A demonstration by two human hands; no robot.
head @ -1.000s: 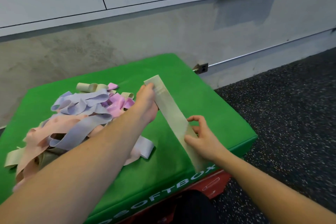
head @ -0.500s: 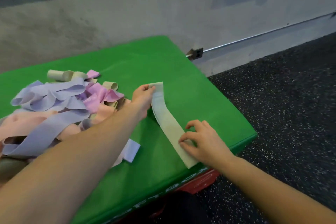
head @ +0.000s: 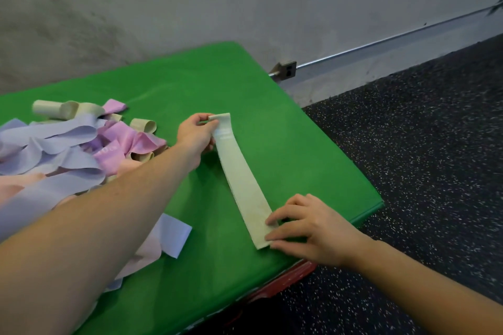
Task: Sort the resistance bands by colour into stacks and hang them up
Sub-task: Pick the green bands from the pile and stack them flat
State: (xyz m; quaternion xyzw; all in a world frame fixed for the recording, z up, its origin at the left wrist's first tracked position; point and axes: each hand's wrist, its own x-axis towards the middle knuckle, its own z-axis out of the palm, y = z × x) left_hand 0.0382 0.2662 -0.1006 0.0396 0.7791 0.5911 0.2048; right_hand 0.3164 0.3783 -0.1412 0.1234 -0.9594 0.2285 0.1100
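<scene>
Laying flat now, the pale green band [head: 245,182] rests along the green surface [head: 285,128], where a second ago it was held up in the air, stretched taut between the two hands. The left hand [head: 194,134] pinches the band's far end between thumb and fingers, that end just lifted off the surface. The right hand [head: 307,228] presses its near end down, fingers spread and fairly straight, fingertips [head: 269,221] on the band close to the surface's front edge. The view has also tipped downward, so the whiteboards on the wall have dropped out of sight.

As a judgement, this band looks like the start of a pale green stack, set on bare surface to the right of the left hand. Sorting has barely begun: the mixed pile [head: 68,155] of lilac, pink, peach and pale green bands lies just left of the left forearm, tangled and overlapping, with one lilac end [head: 174,236] trailing out under that arm.

No bin, tray or box for the bands is in view, and no hook or rail for hanging shows among them.
</scene>
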